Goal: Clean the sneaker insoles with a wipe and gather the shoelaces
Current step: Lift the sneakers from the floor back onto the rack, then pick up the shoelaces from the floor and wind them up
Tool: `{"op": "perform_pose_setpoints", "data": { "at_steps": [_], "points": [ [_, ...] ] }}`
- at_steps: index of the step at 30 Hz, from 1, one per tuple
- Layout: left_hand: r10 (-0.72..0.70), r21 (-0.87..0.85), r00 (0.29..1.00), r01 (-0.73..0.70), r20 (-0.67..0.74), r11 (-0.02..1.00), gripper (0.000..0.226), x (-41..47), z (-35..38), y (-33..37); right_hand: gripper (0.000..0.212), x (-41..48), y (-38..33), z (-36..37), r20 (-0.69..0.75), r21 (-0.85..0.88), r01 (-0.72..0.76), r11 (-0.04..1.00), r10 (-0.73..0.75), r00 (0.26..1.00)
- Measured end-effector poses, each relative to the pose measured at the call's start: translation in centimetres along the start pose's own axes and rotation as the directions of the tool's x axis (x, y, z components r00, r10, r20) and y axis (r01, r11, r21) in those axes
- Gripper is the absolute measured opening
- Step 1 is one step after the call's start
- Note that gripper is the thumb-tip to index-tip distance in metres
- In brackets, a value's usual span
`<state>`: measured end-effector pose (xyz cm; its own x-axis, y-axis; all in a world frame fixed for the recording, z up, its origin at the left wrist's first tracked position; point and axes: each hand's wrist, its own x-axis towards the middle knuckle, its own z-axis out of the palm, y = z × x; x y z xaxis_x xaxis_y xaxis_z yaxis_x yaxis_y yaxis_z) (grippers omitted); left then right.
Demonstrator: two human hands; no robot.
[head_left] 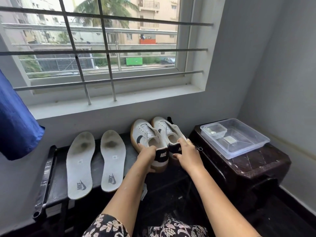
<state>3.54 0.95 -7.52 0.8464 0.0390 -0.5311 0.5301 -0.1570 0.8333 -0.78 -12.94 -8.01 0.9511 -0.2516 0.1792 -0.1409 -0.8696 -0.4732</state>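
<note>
Sneakers, white pair with dark swoosh and gum soles, sit side by side and touching at the right end of the black tabletop [130, 151], toes pointing at the wall under the window [102, 48]. My left hand [147, 153] grasps the heel of the left sneaker [145, 134], fingers curled over the collar and into the opening. My right hand [185, 153] grasps the heel of the right sneaker [166, 129] the same way, fingers hooked over the collar, thumb on the dark heel tab. Both heel tabs read NIKE.

The two insoles lie flat on the tabletop to the left of the pair, well apart from my hands, heels toward me and logo side up. The left insole [80, 165] and the right insole [112, 159] lie near each other but not touching. Both show dark grime at the forefoot.

A dark side table [248, 168] stands just beside the tabletop on the right. A clear plastic tray [253, 147] rests on it, with a small lidded clear box [213, 130] in its far left corner and a small pale square [229, 139] on the tray floor; I cannot tell what the square is. A blue cloth [15, 125] hangs at the left edge. A pale scrap [144, 190] peeks out beside my left forearm, too hidden to identify.
</note>
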Motion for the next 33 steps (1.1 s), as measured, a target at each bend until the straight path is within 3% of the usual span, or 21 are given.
{"op": "perform_pose_setpoints", "data": {
  "at_steps": [11,16,18,20,22,23,26,29,33],
  "points": [
    [0.044,0.002,0.998,-0.044,0.053,0.999,0.083,-0.3,-0.4,-0.3,0.035,0.0,0.3,0.3,-0.008,0.026,0.005,1.000,-0.005,1.000],
    [0.220,0.086,0.974,-0.215,-0.054,0.973,0.056,-0.9,-0.7,-1.9,0.055,-0.9,-0.5,-0.1,0.041,0.029,-0.065,0.997,0.064,0.997],
    [0.340,0.167,0.926,-0.314,-0.162,0.935,0.042,-1.9,-1.1,-2.9,0.060,-2.2,-2.0,-0.2,-0.073,0.027,-0.050,0.998,0.051,0.996],
    [0.404,0.196,0.887,-0.365,-0.224,0.910,0.032,-3.1,-1.7,-4.4,0.054,-4.0,-4.0,0.0,-0.316,0.047,0.087,0.995,-0.068,0.946],
    [0.421,0.242,0.887,-0.373,-0.190,0.896,0.020,-3.6,-2.6,-6.0,0.040,-6.1,-6.1,0.8,-0.480,0.049,0.246,0.968,-0.194,0.856],
    [0.413,0.283,0.899,-0.361,-0.149,0.888,0.016,-3.6,-3.1,-6.8,0.031,-7.1,-7.0,1.6,-0.487,0.076,0.304,0.950,-0.230,0.842],
    [0.310,0.523,0.950,-0.287,0.044,0.803,0.014,-2.7,-4.9,-8.9,0.010,-9.8,-8.1,4.7,-0.320,0.218,0.331,0.918,-0.254,0.913],
    [0.151,0.618,0.982,-0.190,0.116,0.763,0.012,-0.9,-6.5,-11.5,0.009,-10.9,-7.2,8.5,0.048,0.227,0.188,0.956,-0.204,0.978],
    [-0.016,0.724,0.989,-0.095,0.145,0.683,0.033,2.3,-7.2,-15.3,0.018,-10.6,-5.3,12.6,0.398,0.113,0.015,0.994,-0.059,0.915]
  ]
}}
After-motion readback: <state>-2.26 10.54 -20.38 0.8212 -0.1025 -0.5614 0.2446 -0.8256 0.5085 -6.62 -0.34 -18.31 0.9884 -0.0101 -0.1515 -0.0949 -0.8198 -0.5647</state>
